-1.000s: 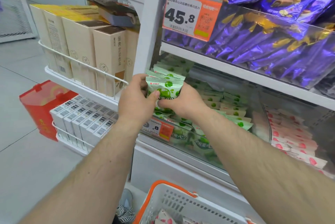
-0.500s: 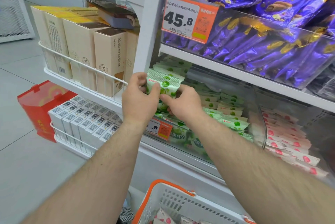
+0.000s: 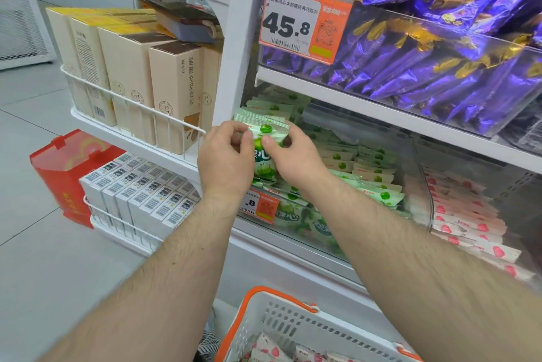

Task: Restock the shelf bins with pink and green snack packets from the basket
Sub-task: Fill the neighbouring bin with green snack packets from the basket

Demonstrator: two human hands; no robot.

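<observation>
Both hands hold a small stack of green snack packets [image 3: 265, 130] at the left front of the clear shelf bin [image 3: 422, 185]. My left hand [image 3: 225, 160] pinches the stack's left side and my right hand [image 3: 293, 156] pinches its right side. More green packets [image 3: 369, 162] lie stacked in the bin behind and to the right. Past a clear divider, pink packets [image 3: 466, 224] fill the neighbouring bin. At the bottom edge stands the white basket with orange handles [image 3: 281, 320], with pink packets [image 3: 269, 350] inside.
A shelf of purple snack bags [image 3: 440, 62] with an orange 45.8 price tag [image 3: 302, 21] hangs just above the bin. Left of the white post [image 3: 234, 62] stand beige boxes [image 3: 173, 97] behind a wire rail, white boxes [image 3: 140, 194] below, and a red box [image 3: 64, 168] on the floor.
The stack of green packets has tipped from upright toward flat and moved slightly up and into the bin's left front, both hands staying on it.
</observation>
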